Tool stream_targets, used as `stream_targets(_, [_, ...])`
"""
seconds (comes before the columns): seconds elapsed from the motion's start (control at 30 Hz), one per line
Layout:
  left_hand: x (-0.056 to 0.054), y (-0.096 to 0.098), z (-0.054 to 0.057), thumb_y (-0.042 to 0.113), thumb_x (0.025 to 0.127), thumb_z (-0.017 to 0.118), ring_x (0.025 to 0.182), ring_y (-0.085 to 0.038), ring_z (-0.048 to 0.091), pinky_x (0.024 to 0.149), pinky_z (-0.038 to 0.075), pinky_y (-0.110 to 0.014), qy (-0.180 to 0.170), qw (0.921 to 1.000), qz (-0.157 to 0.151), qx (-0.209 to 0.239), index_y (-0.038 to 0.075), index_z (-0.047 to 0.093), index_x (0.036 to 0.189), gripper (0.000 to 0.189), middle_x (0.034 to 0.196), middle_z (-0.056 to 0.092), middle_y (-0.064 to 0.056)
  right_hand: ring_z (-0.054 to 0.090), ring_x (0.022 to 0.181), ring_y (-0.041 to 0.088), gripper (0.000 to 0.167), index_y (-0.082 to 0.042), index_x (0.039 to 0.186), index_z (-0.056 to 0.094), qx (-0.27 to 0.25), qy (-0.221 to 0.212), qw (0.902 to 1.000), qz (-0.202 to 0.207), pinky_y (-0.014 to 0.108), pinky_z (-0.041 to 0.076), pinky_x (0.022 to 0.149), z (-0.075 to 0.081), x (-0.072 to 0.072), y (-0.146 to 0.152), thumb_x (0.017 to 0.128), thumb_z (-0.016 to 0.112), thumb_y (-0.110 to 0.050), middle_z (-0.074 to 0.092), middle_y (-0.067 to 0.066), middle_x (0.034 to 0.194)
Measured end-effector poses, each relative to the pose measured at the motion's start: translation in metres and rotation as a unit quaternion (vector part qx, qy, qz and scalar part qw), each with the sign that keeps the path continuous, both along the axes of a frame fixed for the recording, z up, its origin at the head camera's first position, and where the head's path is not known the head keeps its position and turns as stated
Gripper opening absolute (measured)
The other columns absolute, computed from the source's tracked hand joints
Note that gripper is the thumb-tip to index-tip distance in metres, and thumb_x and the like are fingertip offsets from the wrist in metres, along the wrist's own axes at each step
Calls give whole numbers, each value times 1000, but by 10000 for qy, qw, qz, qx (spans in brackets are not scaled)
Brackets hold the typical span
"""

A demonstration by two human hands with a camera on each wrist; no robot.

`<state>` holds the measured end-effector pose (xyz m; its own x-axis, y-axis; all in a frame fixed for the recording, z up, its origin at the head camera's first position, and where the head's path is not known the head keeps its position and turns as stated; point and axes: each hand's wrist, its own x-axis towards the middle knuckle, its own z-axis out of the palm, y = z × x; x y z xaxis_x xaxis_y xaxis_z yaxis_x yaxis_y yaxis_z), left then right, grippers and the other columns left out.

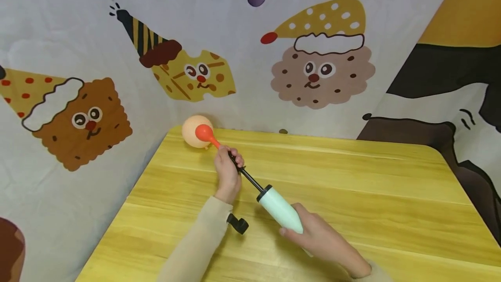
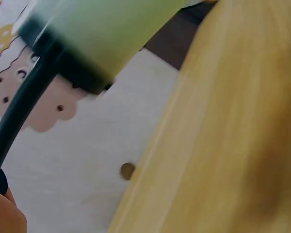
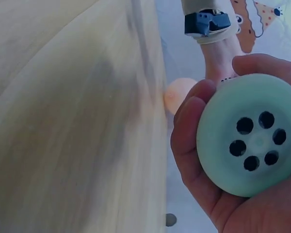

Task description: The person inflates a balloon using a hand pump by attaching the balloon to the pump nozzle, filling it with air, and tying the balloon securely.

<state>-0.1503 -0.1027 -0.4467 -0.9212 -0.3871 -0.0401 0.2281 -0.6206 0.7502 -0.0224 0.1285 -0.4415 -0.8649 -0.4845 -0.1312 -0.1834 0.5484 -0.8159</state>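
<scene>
A mint-green hand balloon pump (image 1: 279, 208) slants across the middle of the head view, its black rod (image 1: 252, 179) partly out. My right hand (image 1: 318, 234) grips the green body; the right wrist view shows fingers curled round its end cap (image 3: 257, 136) with several holes. My left hand (image 1: 228, 169) holds the black front end, where the neck of a small red-orange balloon (image 1: 204, 133) begins. That balloon is slightly swollen. Just behind it lies a round, inflated peach balloon (image 1: 189, 130). In the left wrist view the pump body (image 2: 106, 34) is blurred and little of my left hand shows.
The yellow wood-grain table (image 1: 372, 186) reaches back to a wall cloth (image 1: 250, 47) printed with cartoon biscuits and cheese. The peach balloon is close to the table's far left corner. A black wrist mount (image 1: 238, 223) sticks out from the left sleeve.
</scene>
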Motion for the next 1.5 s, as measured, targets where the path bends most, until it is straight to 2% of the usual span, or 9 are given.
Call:
stream_targets(0.1, [5, 10, -7, 27, 116, 29, 54, -5, 43, 46, 36, -15, -65, 9999, -149, -57, 12, 42, 93, 30, 74, 47, 1, 59, 67, 13, 65, 4, 138, 49, -69, -37, 9999, -72, 30, 52, 54, -5, -8, -6, 97, 71, -42, 64, 5, 91])
stream_targets(0.23, [11, 20, -17, 25, 116, 27, 54, -6, 43, 47, 37, -16, -334, 9986, -374, -156, 11, 42, 92, 31, 74, 48, 0, 59, 60, 14, 67, 7, 134, 49, -74, -35, 9999, -152, 30, 52, 47, -9, -21, -18, 96, 73, -42, 61, 6, 84])
stream_targets(0.4, [7, 20, -24, 25, 115, 29, 53, -6, 44, 46, 38, -16, -541, 9974, -364, -317, 12, 44, 92, 31, 73, 49, 1, 59, 62, 15, 69, 8, 134, 48, -133, -127, 9996, -203, 31, 52, 48, -12, -26, -27, 96, 72, -45, 61, 6, 83])
stream_targets(0.53, [-1, 7, -21, 25, 115, 30, 52, -6, 45, 45, 38, -16, -505, 9981, -221, -283, 12, 44, 92, 31, 72, 50, 1, 59, 65, 14, 70, 7, 137, 49, -179, -158, 9995, -229, 31, 53, 52, -10, -16, -25, 98, 70, -47, 62, 3, 84])
stream_targets(0.67, [-7, -12, -11, 27, 115, 30, 52, -6, 44, 45, 37, -16, -339, 9993, 19, -125, 12, 43, 92, 30, 72, 49, 1, 57, 59, 11, 66, 3, 140, 50, -124, -280, 9994, -139, 30, 51, 48, -4, 0, -11, 99, 68, -46, 61, 0, 80])
stream_targets(0.87, [-7, -25, 1, 28, 115, 30, 52, -6, 43, 45, 36, -16, -151, 9998, 96, -23, 12, 41, 94, 29, 73, 47, 1, 57, 67, 8, 58, -5, 138, 52, 73, -47, 9999, 59, 28, 51, 56, 2, 13, 5, 100, 67, -46, 63, -2, 87])
stream_targets(1.1, [3, -7, -7, 25, 116, 28, 52, -5, 43, 44, 36, -15, -132, 9998, -35, -170, 12, 42, 92, 30, 73, 47, 1, 56, 67, 10, 63, 1, 137, 50, 156, 84, 9998, 19, 28, 50, 54, -3, 3, -6, 99, 69, -45, 62, 2, 88])
stream_targets(1.33, [22, 17, -19, 28, 116, 31, 55, -7, 44, 48, 39, -17, -475, 9971, -476, -362, 12, 44, 93, 31, 74, 49, 1, 60, 60, 13, 64, 6, 132, 49, -110, -96, 9999, -27, 31, 53, 47, -10, -19, -26, 99, 68, -45, 60, 4, 81])
stream_targets(1.5, [20, 12, -18, 30, 115, 33, 54, -6, 44, 48, 39, -17, -495, 9966, -465, -472, 12, 46, 91, 33, 73, 50, 2, 60, 60, 14, 64, 6, 133, 49, -271, -169, 9995, -52, 32, 53, 47, -11, -20, -33, 99, 68, -45, 61, 4, 81])
